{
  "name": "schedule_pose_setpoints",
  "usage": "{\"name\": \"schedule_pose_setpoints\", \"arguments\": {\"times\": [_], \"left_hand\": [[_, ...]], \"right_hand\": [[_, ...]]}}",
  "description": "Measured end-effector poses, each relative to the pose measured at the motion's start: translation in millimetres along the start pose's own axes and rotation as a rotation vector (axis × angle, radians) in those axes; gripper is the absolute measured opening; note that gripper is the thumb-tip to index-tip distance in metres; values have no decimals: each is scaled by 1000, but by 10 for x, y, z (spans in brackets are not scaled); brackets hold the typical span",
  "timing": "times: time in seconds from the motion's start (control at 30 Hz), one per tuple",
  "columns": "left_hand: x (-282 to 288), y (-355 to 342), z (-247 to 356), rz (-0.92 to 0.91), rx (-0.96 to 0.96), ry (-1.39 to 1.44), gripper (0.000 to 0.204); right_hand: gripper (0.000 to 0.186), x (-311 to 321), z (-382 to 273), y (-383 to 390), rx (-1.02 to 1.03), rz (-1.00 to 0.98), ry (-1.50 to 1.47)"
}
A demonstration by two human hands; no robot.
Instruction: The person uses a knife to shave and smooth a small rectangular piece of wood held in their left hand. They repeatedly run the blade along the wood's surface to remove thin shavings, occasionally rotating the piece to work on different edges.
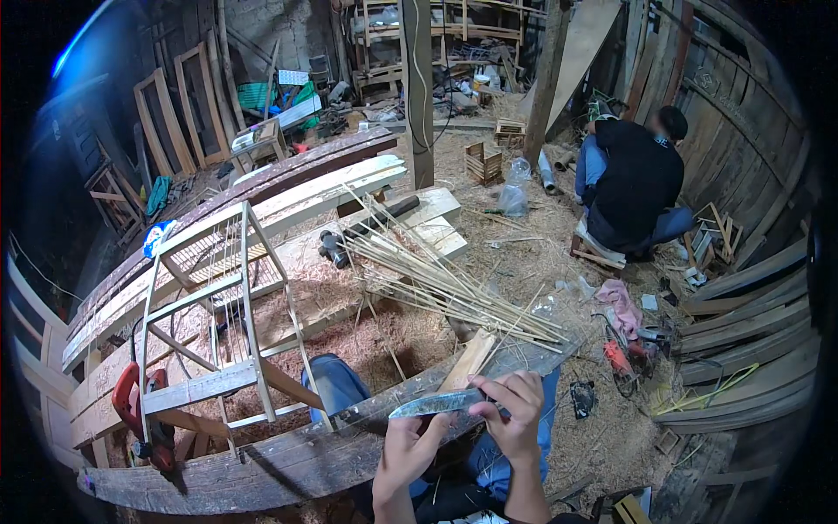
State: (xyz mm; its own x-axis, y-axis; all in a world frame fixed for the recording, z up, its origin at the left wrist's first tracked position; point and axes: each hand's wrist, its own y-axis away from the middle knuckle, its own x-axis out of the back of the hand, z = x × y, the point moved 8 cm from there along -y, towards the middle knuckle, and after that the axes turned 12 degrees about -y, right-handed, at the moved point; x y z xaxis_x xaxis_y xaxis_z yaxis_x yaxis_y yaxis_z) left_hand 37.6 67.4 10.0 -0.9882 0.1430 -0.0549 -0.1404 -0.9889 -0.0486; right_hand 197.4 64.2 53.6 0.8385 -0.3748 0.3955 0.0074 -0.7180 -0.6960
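Right hand (513,407) clamped on knife (434,404) handle; left hand (412,451) at blade (grip unclear).

There is one knife (435,404), one co-worker (635,179), one pink cloth (620,307)

A co-worker in a black top (635,179) is crouching at the right, back turned, near a weathered plank wall (742,113). A clear plastic bag (515,196) is standing on the shavings-strewn floor (515,258), with a small slatted crate (483,166) sitting just beside it and a grey pipe (546,172) lying on its other side. A wooden post (417,105) is rising behind the work area, a cable running along it. A pink cloth (620,306) is lying beside a red power tool (618,356). Long boards (746,330) are lying stacked at the right edge. Wooden frames (175,122) are leaning at the rear left, and shelving (480,33) is holding timber at the back.
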Motion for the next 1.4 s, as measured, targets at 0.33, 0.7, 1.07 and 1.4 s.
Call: {"name": "schedule_pose_setpoints", "arguments": {"times": [0.33, 0.7, 1.07, 1.4], "left_hand": [[181, -11, 63, 6, 130, -54, 25], [16, -18, 11, 66, 15, -111, 17], [-41, -27, 33, -7, -10, -320, 25], [-69, 19, 36, 67, 39, -90, 28]], "right_hand": [[43, 651, 461, 74, -211, 304, 107], [44, -149, -60, -20, -58, -55, -119], [38, 7, 33, -10, -33, -38, -25], [38, 25, -14, -34, -24, -36, -89]]}}
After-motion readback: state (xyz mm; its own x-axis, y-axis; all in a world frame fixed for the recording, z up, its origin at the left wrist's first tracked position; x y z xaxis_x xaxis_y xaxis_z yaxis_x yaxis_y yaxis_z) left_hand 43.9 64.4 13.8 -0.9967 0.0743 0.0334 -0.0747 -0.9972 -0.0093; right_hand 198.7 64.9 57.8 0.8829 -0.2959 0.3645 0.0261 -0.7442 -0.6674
